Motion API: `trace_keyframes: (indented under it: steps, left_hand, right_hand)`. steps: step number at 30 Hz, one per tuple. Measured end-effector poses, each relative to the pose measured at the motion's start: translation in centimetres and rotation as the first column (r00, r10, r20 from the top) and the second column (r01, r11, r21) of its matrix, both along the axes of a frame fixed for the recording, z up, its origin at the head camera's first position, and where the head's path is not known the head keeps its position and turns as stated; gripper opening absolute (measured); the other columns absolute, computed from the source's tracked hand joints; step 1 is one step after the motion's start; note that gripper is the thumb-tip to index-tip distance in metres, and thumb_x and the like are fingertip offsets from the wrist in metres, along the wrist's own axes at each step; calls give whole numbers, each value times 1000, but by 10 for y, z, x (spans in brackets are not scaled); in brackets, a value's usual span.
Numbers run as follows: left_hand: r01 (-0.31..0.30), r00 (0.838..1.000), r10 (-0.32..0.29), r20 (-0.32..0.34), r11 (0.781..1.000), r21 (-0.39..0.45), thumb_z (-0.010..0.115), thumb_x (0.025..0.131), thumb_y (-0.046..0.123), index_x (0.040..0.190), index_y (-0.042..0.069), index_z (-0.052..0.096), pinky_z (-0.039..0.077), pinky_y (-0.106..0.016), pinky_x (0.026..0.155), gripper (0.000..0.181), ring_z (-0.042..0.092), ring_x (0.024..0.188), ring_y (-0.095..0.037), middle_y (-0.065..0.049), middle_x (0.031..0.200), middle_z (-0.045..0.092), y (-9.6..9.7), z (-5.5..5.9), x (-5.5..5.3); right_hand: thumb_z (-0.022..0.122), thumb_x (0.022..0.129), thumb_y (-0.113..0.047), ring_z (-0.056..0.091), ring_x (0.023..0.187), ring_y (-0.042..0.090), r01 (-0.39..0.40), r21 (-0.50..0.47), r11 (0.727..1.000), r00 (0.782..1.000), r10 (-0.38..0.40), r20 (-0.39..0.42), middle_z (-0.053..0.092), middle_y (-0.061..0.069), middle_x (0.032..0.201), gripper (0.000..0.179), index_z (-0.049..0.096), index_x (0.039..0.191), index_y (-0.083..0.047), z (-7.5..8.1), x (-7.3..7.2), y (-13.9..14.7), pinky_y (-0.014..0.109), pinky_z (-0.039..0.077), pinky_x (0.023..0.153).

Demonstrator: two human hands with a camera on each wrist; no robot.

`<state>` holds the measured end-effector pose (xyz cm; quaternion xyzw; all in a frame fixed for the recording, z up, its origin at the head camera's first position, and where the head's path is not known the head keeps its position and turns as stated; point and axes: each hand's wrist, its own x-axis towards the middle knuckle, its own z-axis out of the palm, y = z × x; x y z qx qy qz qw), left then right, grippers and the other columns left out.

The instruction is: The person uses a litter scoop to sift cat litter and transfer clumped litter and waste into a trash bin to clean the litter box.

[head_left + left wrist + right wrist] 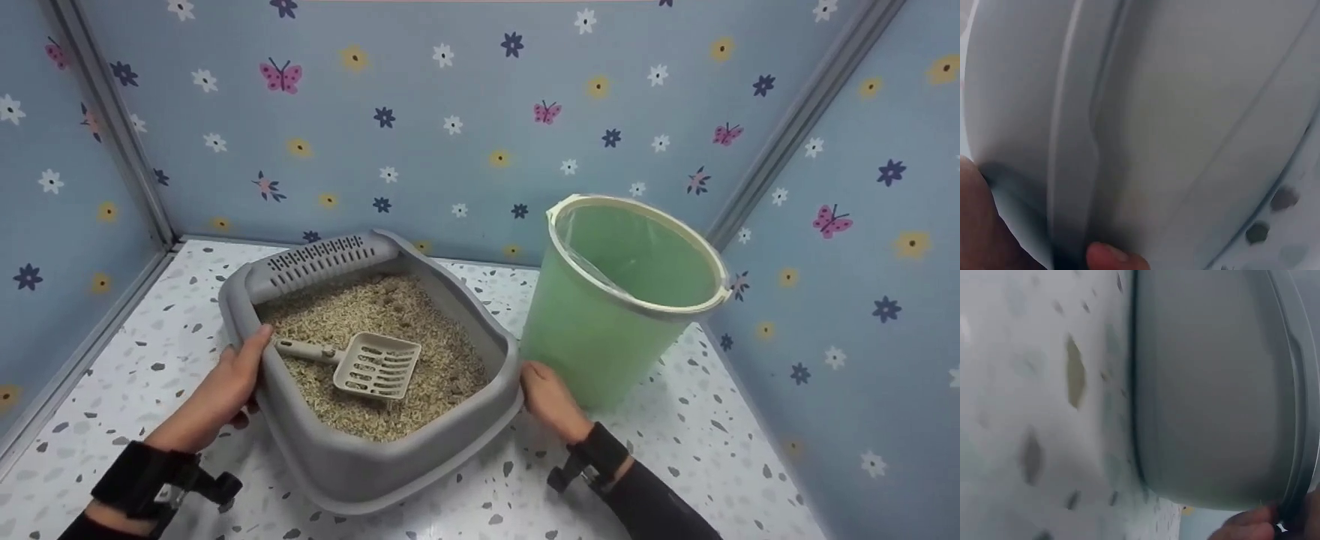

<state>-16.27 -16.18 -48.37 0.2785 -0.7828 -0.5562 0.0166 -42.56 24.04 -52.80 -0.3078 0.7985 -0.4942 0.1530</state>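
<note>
A grey cat litter box (390, 472), filled with tan pellet litter (442, 337), sits at an angle on the speckled surface. On the litter lies a beige slotted litter scoop (377, 366), its handle toward the box's left wall. My left hand (229, 382) grips that left rim, thumb on top and fingers beneath the outer lip. At the right corner, my right hand (551, 397) holds the lip of the box; its fingertips (1247, 529) show under the edge in the right wrist view.
A green waste bin (600, 330) with a cream rim and a clear liner stands right of the box, close to my right hand. Blue panels (465, 112) printed with flowers and butterflies enclose the back and sides. The floor (690, 450) is white with grey specks.
</note>
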Motion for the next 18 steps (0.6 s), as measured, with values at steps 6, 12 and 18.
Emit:
trace_keyframes:
  steps: [6,12,18]
  left_hand:
    - [-11,998,9,-63,1000,-27,31,111,78,126,6,31,41,-32,47,74,45,55,-18,-6,69,50,16,1,8]
    - [16,995,-20,-99,999,-36,33,112,76,117,9,34,41,-31,48,67,41,51,-15,-3,67,46,4,-2,-7]
    - [65,988,-67,-139,998,-17,29,113,74,128,8,37,39,-30,49,68,37,51,-14,0,66,42,-15,-8,-26]
  right_hand:
    - [35,118,-44,42,53,8,-22,-54,998,998,25,52,49,-7,68,52,76,112,-12,-17,-26,-11,22,38,48]
    - [36,121,-40,48,60,9,1,-62,998,996,5,84,54,-4,74,50,75,115,-9,-8,-1,-1,23,43,54]
    - [43,121,-28,43,58,8,-36,-86,996,982,52,182,49,-5,68,41,64,90,-12,6,27,7,21,38,52]
